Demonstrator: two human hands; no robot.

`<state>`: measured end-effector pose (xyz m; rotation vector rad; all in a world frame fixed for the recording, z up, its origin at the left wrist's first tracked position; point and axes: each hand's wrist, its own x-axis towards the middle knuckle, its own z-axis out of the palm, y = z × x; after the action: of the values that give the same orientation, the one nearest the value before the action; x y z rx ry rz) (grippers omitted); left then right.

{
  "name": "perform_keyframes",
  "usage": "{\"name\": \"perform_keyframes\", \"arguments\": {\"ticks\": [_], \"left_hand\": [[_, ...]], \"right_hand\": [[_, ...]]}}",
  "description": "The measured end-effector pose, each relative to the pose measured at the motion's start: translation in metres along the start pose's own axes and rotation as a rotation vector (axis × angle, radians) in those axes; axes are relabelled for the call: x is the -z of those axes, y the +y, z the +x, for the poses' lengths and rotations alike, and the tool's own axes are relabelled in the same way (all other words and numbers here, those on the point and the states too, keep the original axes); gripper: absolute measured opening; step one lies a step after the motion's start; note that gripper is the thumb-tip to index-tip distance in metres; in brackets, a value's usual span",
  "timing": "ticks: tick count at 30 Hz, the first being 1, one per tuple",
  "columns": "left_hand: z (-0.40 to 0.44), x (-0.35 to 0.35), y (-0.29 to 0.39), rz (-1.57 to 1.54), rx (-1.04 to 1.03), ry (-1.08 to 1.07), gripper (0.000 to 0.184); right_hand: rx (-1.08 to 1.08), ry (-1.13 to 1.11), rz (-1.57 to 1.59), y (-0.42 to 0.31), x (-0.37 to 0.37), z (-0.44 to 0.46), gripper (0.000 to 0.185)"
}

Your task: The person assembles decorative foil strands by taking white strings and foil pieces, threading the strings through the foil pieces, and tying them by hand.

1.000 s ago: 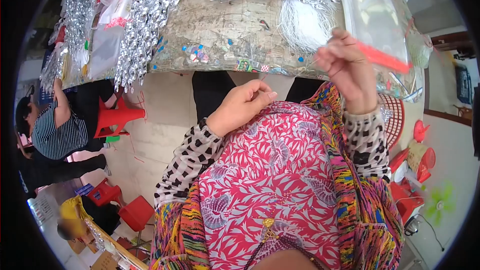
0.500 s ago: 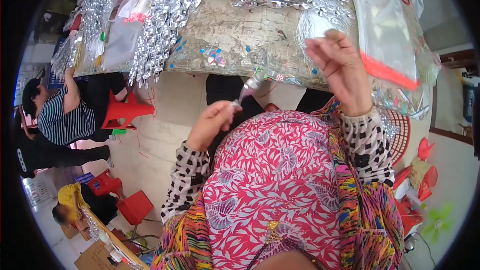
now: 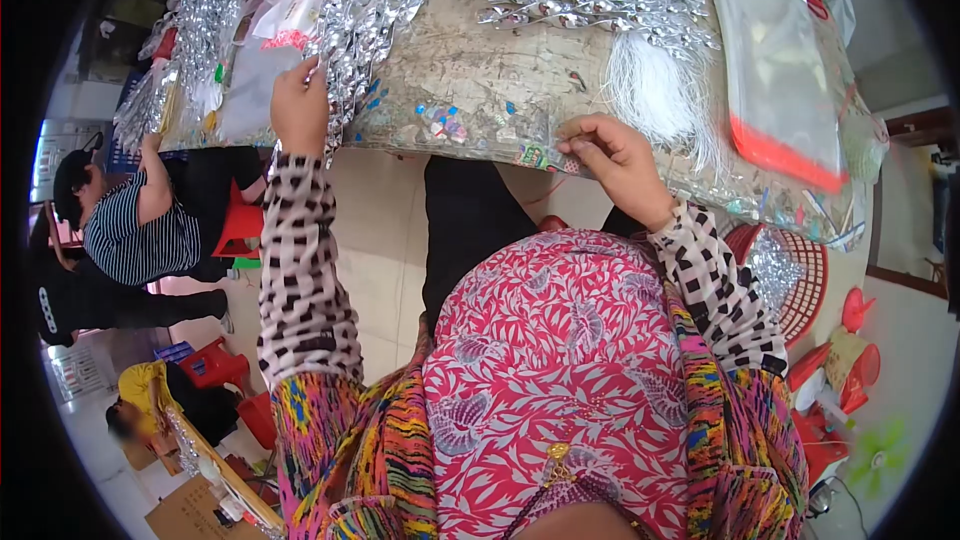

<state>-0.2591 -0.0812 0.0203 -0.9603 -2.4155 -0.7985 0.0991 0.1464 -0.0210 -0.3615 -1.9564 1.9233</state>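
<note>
The left hand (image 3: 300,110) has swung outward with the silver piece it carried, which now seems to be at the left pile of silver strands (image 3: 368,28); its fingers are bunched there, their hold hidden. Rightward, the right hand (image 3: 622,172) has dropped to the tabletop's (image 3: 490,65) front edge, beside white threads (image 3: 662,90), thumb and forefinger nearly together, contents unclear.

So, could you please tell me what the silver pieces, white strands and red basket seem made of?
Silver pieces: perhaps metal or coated plastic, glossy with bright glints.
White strands: thread or plastic filament, fine and loosely splayed; sheen unclear.
Red basket: likely smooth plastic, given its regular openings.
</note>
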Motion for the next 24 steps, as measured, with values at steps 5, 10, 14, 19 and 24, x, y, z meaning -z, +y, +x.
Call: {"name": "perform_keyframes", "arguments": {"ticks": [5,10,14,19,24], "left_hand": [[0.012,-0.027,0.007,0.391,0.071,-0.089,0.031],[-0.011,-0.048,0.011,0.609,-0.077,0.038,0.050],[-0.018,-0.043,0.036,0.755,-0.022,-0.094,0.074],[-0.007,-0.045,0.032,0.705,0.102,-0.225,0.081],[0.004,-0.045,0.035,0.653,0.198,-0.319,0.079]], "right_hand": [[0.080,-0.009,-0.156,-0.006,0.002,0.000,0.014],[0.093,-0.038,-0.162,-0.007,0.003,0.001,0.013],[0.110,-0.035,-0.186,-0.006,0.003,0.001,0.013],[0.127,-0.039,-0.238,-0.007,0.003,0.001,0.013],[0.120,-0.041,-0.232,-0.006,0.002,0.001,0.012]]}}
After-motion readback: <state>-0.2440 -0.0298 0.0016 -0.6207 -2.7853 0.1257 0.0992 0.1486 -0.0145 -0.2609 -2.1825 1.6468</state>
